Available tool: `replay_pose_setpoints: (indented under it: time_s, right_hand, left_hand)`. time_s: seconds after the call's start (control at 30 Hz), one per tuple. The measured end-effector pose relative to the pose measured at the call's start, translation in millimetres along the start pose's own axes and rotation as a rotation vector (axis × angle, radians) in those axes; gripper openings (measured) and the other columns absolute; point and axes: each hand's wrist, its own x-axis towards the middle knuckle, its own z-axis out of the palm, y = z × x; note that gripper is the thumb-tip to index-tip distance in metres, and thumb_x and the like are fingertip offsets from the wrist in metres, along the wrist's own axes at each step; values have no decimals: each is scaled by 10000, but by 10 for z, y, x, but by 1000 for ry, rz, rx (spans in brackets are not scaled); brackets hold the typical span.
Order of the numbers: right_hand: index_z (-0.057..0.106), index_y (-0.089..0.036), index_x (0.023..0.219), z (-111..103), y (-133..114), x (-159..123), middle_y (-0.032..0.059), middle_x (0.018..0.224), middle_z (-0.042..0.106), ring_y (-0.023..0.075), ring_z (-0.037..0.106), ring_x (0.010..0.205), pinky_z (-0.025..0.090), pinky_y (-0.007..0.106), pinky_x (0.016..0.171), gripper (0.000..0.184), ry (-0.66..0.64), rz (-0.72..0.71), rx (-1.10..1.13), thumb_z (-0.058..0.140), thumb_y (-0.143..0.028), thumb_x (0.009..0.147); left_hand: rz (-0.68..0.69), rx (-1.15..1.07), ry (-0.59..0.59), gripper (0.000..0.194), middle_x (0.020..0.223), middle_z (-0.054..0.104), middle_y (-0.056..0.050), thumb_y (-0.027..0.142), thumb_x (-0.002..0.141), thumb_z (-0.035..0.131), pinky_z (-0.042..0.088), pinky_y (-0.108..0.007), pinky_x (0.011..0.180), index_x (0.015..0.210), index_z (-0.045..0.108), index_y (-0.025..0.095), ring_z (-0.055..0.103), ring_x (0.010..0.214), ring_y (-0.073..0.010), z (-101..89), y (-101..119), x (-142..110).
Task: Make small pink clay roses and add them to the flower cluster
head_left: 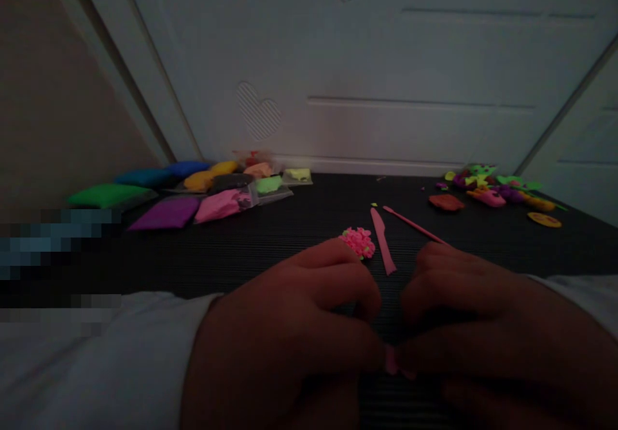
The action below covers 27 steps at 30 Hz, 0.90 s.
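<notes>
left sleeve (pixel 111 369): pale blue-grey, loosely creased, worn to the wrist, partly pixelated at left | right sleeve (pixel 582 296): similarly pale, only partly shown at right | left hand (pixel 290 320), right hand (pixel 497 317): uncovered

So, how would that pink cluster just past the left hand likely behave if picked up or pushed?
The pink cluster looks fragile: many small bits make it up, and a firm pinch might loosen some. Being small, it is probably light. Its rounded outline hints it could rock if pushed, though the left hand hides part of it.
</notes>
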Motion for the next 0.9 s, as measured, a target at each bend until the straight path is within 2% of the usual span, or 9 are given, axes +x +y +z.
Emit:
replay_pose_setpoints:
  time_s: [0.17, 0.33, 0.43, 0.53, 0.67, 0.77, 0.9]
  right_hand:
    - [746, -240, 1027, 20, 38, 9, 26, 965, 678, 181, 598, 838, 427, 376, 763, 264, 1, -61, -32, 485, -264, 1064]
    - [767, -247, 1068, 28, 91, -38, 89, 1027, 681, 225, 627, 890, 507, 383, 793, 228, -61, -109, -114, 619, -403, 993]
    - [771, -249, 1062, 29, 94, -67, 92, 1035, 679, 228, 626, 894, 515, 388, 806, 238, -67, -108, -125, 626, -424, 989]
    - [768, -250, 1056, 16, 81, -55, 88, 1022, 679, 226, 621, 884, 506, 386, 798, 225, -76, -101, -111, 620, -406, 992]
    - [756, -240, 1011, -10, 65, 3, 52, 985, 692, 202, 600, 845, 450, 379, 767, 202, -58, -76, -46, 559, -282, 1022]
    - [743, -224, 988, -3, 60, 22, 8, 972, 688, 177, 569, 828, 395, 380, 750, 234, -38, -71, 25, 513, -195, 1022]
    - [741, -226, 1014, 47, 55, -1, -14, 987, 672, 167, 551, 851, 377, 374, 765, 234, -11, -47, 13, 513, -172, 1020]
  left_hand:
    - [19, -11, 38, 273, 875, 614, 36, 22, 886, 549, 461, -260, 791, 814, 742, 201, 567, 834, -104, -10, 1, 53]
    - [31, 39, 32, 288, 856, 609, 39, 18, 898, 543, 435, -298, 739, 800, 733, 212, 557, 796, -111, -12, 2, 48]
    - [26, 71, 1, 308, 876, 608, 40, 21, 915, 537, 440, -315, 794, 830, 744, 233, 554, 819, -123, -15, -4, 26]
    - [48, 103, -22, 256, 881, 622, 27, 56, 914, 572, 458, -330, 803, 859, 745, 237, 555, 831, -147, -30, -13, 30]
    - [107, 191, -52, 85, 910, 643, -25, 220, 905, 663, 519, -354, 806, 920, 739, 254, 567, 887, -214, -71, -15, 107]
    - [107, 226, -29, 92, 927, 644, -43, 290, 904, 670, 546, -373, 830, 957, 740, 262, 573, 926, -238, -83, -9, 177]
    - [82, 194, -22, 102, 929, 650, -43, 276, 911, 649, 559, -378, 846, 963, 735, 258, 581, 925, -237, -60, -21, 182]
